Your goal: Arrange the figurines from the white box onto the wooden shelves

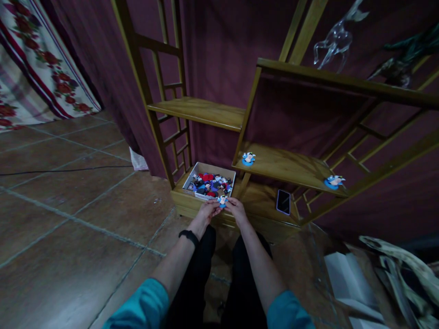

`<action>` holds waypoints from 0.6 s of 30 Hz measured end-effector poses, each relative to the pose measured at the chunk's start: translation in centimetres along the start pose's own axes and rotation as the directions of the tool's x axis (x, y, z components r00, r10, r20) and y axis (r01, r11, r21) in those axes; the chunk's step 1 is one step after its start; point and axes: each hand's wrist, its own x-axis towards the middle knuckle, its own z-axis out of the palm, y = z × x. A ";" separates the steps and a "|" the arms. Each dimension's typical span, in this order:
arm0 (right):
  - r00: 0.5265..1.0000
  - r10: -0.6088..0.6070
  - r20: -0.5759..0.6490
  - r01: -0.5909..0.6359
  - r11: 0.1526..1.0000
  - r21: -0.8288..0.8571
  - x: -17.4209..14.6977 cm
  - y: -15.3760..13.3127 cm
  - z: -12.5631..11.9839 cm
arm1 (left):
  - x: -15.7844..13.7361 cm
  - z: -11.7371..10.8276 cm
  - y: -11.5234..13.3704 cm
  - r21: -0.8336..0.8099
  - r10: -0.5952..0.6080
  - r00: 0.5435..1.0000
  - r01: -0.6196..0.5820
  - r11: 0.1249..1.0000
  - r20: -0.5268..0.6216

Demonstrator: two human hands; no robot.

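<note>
Between my two hands is a small blue-and-white figurine, held in front of the open box. My left hand has its fingers closed on the figurine's left side. From the other side, the fingers of my right hand grip it too. Just beyond them, a white cardboard box holds many small figurines in red, black, white and purple. Two similar blue-based figurines stand on the middle shelf: one figurine at its left end, another figurine at its right end.
The wooden shelf unit has a middle shelf at right. A phone lies on the lower board. Up on the top shelf stand a clear glass animal figure and a dark statue. White boxes sit on the floor at right.
</note>
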 end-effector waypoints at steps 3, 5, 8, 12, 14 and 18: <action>1.000 0.002 -0.013 -0.002 1.000 -0.003 0.3 0.4 0.0 | 0.2 0.1 -0.2 -0.001 0.022 1.000 -0.022 1.000 0.022; 0.999 -0.001 -0.034 0.001 1.000 -0.017 0.6 0.8 0.0 | 0.3 0.1 -0.4 -0.004 0.050 0.998 -0.050 0.999 0.033; 1.000 -0.015 0.005 0.015 0.998 -0.054 0.8 1.2 -0.2 | 0.4 0.2 -0.6 -0.001 0.090 0.996 -0.090 0.996 0.029; 0.997 -0.040 0.068 0.051 0.986 -0.160 1.1 1.3 -0.5 | 0.6 0.2 -0.8 0.064 0.152 0.988 -0.153 0.986 0.016; 0.997 -0.047 0.059 0.058 0.980 -0.192 1.2 1.4 -0.5 | 0.7 0.2 -0.9 0.090 0.190 0.982 -0.190 0.978 0.015; 0.997 -0.054 0.051 0.062 0.984 -0.169 1.5 1.6 -0.5 | 0.8 0.2 -1.1 0.082 0.228 0.974 -0.228 0.970 0.012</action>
